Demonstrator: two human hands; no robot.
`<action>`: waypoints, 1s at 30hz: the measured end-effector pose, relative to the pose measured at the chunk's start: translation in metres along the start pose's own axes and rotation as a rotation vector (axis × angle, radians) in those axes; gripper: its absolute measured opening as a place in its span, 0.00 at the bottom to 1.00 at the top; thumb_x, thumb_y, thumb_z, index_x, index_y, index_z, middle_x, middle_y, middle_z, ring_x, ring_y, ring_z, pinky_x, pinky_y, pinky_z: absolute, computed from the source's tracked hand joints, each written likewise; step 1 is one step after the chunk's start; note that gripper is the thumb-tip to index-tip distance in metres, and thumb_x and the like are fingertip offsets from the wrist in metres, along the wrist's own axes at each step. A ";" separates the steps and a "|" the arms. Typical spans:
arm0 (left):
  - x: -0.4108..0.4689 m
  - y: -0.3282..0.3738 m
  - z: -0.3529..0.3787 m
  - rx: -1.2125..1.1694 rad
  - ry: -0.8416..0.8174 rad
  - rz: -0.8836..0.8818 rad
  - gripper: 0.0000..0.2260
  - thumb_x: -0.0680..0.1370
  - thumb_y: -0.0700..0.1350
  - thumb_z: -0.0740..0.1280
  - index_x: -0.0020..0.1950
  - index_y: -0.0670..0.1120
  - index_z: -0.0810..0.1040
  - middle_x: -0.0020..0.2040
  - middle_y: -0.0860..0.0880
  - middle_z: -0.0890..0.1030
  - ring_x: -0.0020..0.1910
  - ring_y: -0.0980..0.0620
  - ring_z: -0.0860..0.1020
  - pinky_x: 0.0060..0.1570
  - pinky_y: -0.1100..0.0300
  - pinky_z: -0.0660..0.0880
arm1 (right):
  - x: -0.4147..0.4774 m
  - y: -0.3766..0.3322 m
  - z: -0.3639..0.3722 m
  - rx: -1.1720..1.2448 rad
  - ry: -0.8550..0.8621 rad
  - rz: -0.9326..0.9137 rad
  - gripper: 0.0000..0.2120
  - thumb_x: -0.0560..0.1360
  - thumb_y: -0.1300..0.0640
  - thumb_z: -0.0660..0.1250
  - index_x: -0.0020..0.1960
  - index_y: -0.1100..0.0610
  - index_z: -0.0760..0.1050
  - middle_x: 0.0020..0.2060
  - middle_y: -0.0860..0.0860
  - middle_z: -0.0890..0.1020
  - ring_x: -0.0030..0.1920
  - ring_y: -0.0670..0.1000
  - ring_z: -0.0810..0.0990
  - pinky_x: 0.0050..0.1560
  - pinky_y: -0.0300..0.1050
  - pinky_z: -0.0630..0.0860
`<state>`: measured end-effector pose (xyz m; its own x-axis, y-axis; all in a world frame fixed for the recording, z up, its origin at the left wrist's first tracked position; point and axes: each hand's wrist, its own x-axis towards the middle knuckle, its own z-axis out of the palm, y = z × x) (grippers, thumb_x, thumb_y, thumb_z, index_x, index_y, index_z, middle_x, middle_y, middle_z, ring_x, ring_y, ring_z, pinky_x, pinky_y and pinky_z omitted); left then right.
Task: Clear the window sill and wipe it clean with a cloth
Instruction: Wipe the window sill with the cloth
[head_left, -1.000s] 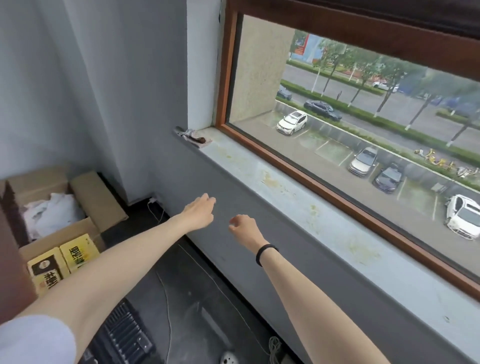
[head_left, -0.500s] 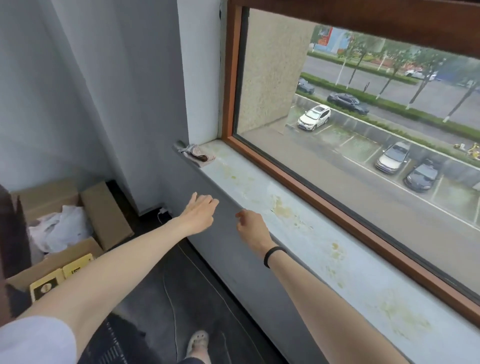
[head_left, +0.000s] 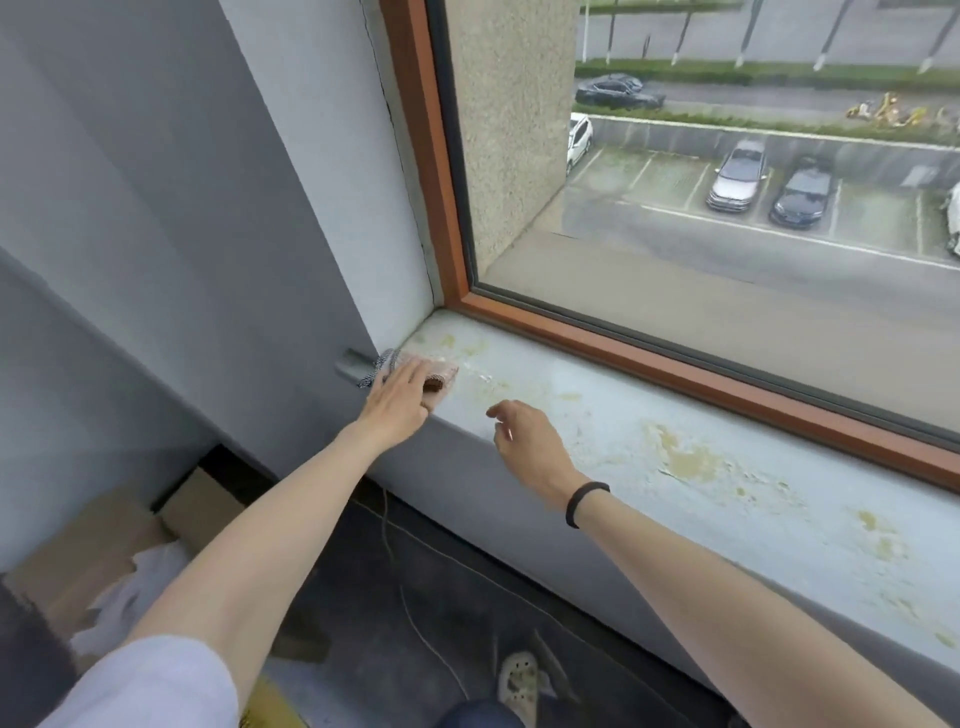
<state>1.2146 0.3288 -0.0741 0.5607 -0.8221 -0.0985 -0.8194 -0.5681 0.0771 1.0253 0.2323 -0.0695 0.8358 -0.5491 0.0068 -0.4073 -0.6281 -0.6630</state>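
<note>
Seen from the head camera, two hands reach toward one window sill (head_left: 623, 415), its pale paint blotched yellow. The left hand (head_left: 397, 402) lies flat, fingers straight, on the single cloth bundle (head_left: 444, 375) (grey check and pink, something brown tucked in it) at the sill's far left corner, against the wall. The right hand (head_left: 530, 441), with one black wristband (head_left: 584, 501), is over the sill's front edge, loosely curled and holding nothing. One cardboard box (head_left: 104, 540) sits on the floor below.
</note>
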 end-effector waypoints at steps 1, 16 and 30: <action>0.002 -0.007 0.003 0.005 0.048 0.039 0.27 0.74 0.34 0.58 0.74 0.43 0.61 0.73 0.45 0.63 0.72 0.45 0.61 0.71 0.49 0.57 | 0.001 -0.002 0.006 0.005 0.001 0.005 0.15 0.79 0.63 0.54 0.62 0.60 0.73 0.57 0.54 0.78 0.57 0.53 0.75 0.56 0.44 0.72; 0.013 0.012 -0.037 -0.934 0.386 -0.221 0.04 0.77 0.38 0.60 0.45 0.42 0.74 0.40 0.48 0.75 0.40 0.49 0.73 0.36 0.62 0.70 | 0.028 -0.022 -0.010 0.484 0.192 0.195 0.13 0.77 0.57 0.62 0.61 0.57 0.74 0.53 0.52 0.80 0.50 0.48 0.78 0.52 0.41 0.76; -0.053 0.053 -0.044 -1.644 0.024 -0.448 0.12 0.76 0.34 0.66 0.59 0.42 0.74 0.54 0.43 0.81 0.49 0.46 0.81 0.45 0.54 0.78 | -0.002 -0.020 -0.023 0.505 0.021 0.240 0.17 0.75 0.69 0.54 0.53 0.59 0.79 0.38 0.52 0.78 0.35 0.49 0.77 0.32 0.38 0.72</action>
<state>1.1462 0.3407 -0.0213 0.7103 -0.5905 -0.3831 0.3609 -0.1617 0.9185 1.0233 0.2327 -0.0390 0.7319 -0.6580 -0.1770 -0.3535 -0.1446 -0.9242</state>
